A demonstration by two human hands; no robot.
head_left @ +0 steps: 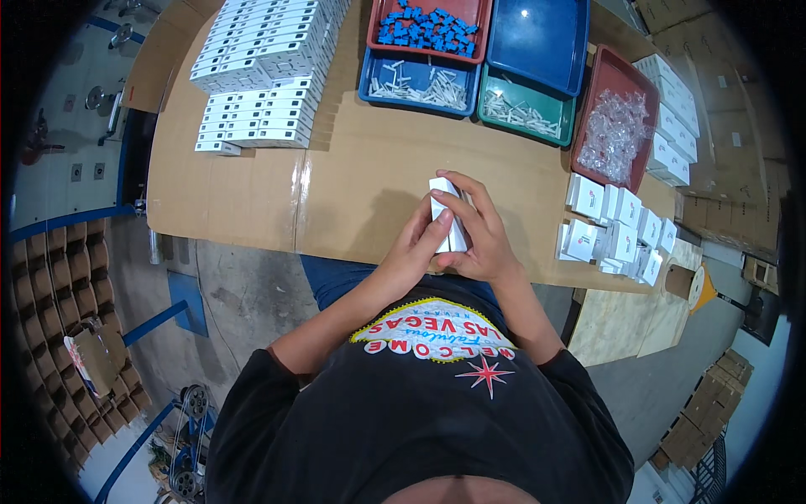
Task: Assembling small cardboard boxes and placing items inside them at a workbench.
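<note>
The picture is bright and even, lit from above. A small white glare spot shines on the blue tray [541, 38] at the top of the frame. Soft shadows fall under the hands near the middle. The middle looks sharp. Straight edges bend near the rim, and the corners are black. The lower left and right edges look darker and a bit fuzzy.

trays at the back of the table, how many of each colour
Blue trays: 2, one holding small white pieces and one bare
Red trays: 2, one with blue parts and one with clear wrapped bits
Green trays: 1, holding small white pieces
Total: 5 trays
</note>
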